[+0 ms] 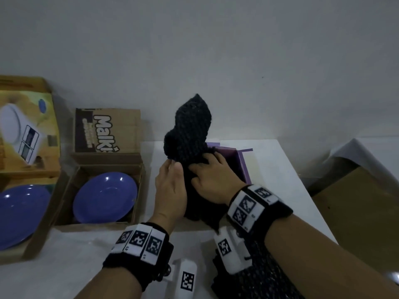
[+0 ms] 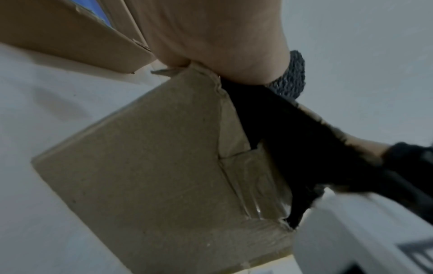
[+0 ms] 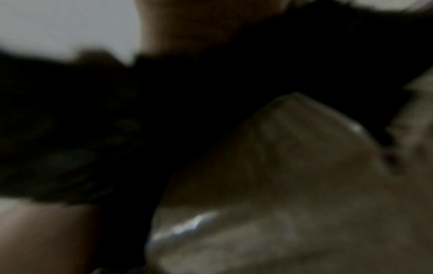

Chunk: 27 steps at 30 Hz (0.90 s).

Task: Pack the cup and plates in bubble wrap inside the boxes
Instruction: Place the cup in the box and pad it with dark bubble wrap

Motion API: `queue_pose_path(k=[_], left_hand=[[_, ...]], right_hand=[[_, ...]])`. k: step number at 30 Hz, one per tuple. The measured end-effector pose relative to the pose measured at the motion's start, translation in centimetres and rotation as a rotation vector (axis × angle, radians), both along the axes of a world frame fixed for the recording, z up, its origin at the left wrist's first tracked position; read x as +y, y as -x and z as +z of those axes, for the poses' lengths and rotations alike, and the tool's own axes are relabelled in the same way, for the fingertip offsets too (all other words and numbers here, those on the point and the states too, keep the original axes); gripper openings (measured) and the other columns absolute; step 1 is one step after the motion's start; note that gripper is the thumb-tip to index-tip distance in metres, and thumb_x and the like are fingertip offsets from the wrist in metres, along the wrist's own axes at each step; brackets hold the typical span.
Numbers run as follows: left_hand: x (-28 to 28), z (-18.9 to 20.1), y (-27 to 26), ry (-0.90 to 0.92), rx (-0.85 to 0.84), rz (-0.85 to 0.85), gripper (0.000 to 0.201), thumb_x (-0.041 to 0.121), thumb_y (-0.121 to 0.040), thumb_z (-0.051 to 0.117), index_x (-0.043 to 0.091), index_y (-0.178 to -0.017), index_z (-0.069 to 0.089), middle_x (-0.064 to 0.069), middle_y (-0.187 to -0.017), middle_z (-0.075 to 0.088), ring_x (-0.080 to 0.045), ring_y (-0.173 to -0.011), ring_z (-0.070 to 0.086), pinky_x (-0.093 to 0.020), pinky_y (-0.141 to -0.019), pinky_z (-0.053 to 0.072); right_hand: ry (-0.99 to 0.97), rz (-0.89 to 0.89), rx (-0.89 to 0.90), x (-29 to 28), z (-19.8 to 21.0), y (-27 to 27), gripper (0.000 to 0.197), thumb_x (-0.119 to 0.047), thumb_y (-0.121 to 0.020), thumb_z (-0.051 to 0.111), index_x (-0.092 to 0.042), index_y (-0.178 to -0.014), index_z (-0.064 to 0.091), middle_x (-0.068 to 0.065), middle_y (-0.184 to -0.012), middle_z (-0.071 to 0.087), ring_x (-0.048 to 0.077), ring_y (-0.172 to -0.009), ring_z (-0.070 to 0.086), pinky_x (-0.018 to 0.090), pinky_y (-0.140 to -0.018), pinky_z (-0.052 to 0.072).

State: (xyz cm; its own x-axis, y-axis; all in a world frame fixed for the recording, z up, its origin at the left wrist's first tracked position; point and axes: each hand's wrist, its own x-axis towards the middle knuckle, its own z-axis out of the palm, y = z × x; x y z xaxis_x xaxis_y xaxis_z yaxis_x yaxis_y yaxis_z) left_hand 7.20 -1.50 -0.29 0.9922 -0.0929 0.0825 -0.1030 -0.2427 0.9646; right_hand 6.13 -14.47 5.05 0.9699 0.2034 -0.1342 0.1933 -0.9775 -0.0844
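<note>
Left hand (image 1: 170, 186) and right hand (image 1: 212, 180) both gripping black bubble wrap (image 1: 190, 130) bunched upright over a purple box (image 1: 243, 162), blue plate (image 1: 105, 196) in cardboard box (image 1: 108, 130) printed "Malki", second blue plate (image 1: 19, 214) far left, white counter (image 1: 280, 180)

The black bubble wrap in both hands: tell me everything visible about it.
The black bubble wrap is a dark sheet with a fine bubbled texture, bunched into an upright wad whose pointed top stands against the wall. The left hand pinches its left edge; the right hand has a grip on its front. Its lower part hangs in front of the purple box. Whether it holds anything cannot be told.
</note>
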Motion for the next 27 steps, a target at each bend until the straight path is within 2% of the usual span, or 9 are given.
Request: queue_pose_path(k=[2,5,7,9,11,13,16,20,27], left_hand=[[-0.1,0.1,0.2,-0.001,0.003,-0.021,0.086,0.08,-0.077,0.01,0.03,-0.143,0.033,0.005,-0.151,0.032,-0.016,-0.14,0.026,-0.043,-0.116,0.022],[0.0,0.5,0.4,0.069,-0.007,-0.06,0.064,0.076,-0.082,0.012,0.05,-0.14,0.015,0.022,-0.151,0.019,-0.003,-0.142,0.017,-0.042,-0.119,0.016],[0.1,0.5,0.2,0.017,-0.026,-0.068,0.058,0.068,-0.088,0.011,0.045,-0.139,0.025,0.015,-0.153,0.025,-0.005,-0.142,0.019,-0.043,-0.118,0.017],[0.0,0.4,0.1,-0.071,0.0,-0.076,0.055,0.06,-0.089,0.01,0.043,-0.136,0.033,0.008,-0.154,0.027,-0.007,-0.143,0.017,-0.04,-0.119,0.015],[0.0,-0.1,0.1,-0.056,0.026,-0.073,0.064,0.066,-0.087,0.009,0.039,-0.138,0.037,0.01,-0.153,0.027,-0.008,-0.143,0.016,-0.04,-0.119,0.016],[0.0,-0.7,-0.1,-0.022,0.03,-0.051,0.075,0.072,-0.083,0.009,0.035,-0.141,0.039,0.013,-0.151,0.03,-0.008,-0.142,0.019,-0.042,-0.118,0.02],[-0.2,-0.9,-0.3,-0.022,0.047,-0.037,0.077,0.074,-0.082,0.009,0.034,-0.142,0.038,0.014,-0.151,0.03,-0.009,-0.141,0.021,-0.042,-0.117,0.022],[-0.2,-0.6,0.0,-0.015,0.044,-0.034,0.077,0.07,-0.082,0.012,0.03,-0.141,0.041,0.014,-0.15,0.03,-0.006,-0.141,0.021,-0.039,-0.118,0.02],[-0.1,-0.4,0.1,-0.031,0.022,-0.042,0.072,0.066,-0.085,0.013,0.03,-0.139,0.044,0.012,-0.15,0.032,-0.006,-0.141,0.021,-0.037,-0.118,0.019]], right_hand=[[0.066,0.035,0.135,0.4,0.3,-1.4,0.042,-0.037,-0.093,0.026,-0.017,-0.11,0.059,0.0,-0.122,0.059,0.029,-0.127,0.035,0.053,-0.113,0.009],[0.015,0.043,0.322,1.4,-0.6,-2.5,0.038,-0.034,-0.097,0.031,-0.022,-0.117,0.061,-0.001,-0.128,0.058,0.025,-0.127,0.039,0.056,-0.11,0.009],[-0.047,0.021,0.367,1.7,-1.5,-2.9,0.04,-0.036,-0.098,0.033,-0.02,-0.129,0.054,0.005,-0.135,0.054,0.023,-0.131,0.037,0.048,-0.111,0.009],[-0.037,0.052,0.386,1.5,-1.2,-3.1,0.036,-0.032,-0.098,0.039,-0.014,-0.122,0.059,0.01,-0.125,0.06,0.025,-0.121,0.048,0.039,-0.104,0.024],[-0.103,0.05,0.278,0.8,0.3,-3.2,0.022,-0.026,-0.091,0.049,-0.017,-0.098,0.068,0.008,-0.1,0.068,0.026,-0.096,0.061,0.034,-0.083,0.045],[-0.155,0.029,-0.079,-0.5,2.0,-3.2,0.013,-0.024,-0.083,0.055,-0.022,-0.09,0.066,0.002,-0.093,0.066,0.022,-0.086,0.06,0.028,-0.066,0.044],[-0.079,0.13,-0.375,-2.2,2.6,-3.1,0.025,-0.018,-0.078,0.061,-0.019,-0.103,0.065,0.004,-0.103,0.059,0.025,-0.095,0.052,0.033,-0.069,0.045],[-0.06,0.228,-0.115,-3.1,0.7,-2.9,0.03,-0.021,-0.089,0.052,-0.015,-0.117,0.064,0.006,-0.109,0.066,0.026,-0.106,0.053,0.038,-0.089,0.046],[-0.144,-0.048,0.51,-1.9,-0.9,-3.7,0.042,-0.027,-0.101,0.026,-0.01,-0.13,0.051,0.016,-0.136,0.052,0.031,-0.121,0.049,0.038,-0.104,0.036]])
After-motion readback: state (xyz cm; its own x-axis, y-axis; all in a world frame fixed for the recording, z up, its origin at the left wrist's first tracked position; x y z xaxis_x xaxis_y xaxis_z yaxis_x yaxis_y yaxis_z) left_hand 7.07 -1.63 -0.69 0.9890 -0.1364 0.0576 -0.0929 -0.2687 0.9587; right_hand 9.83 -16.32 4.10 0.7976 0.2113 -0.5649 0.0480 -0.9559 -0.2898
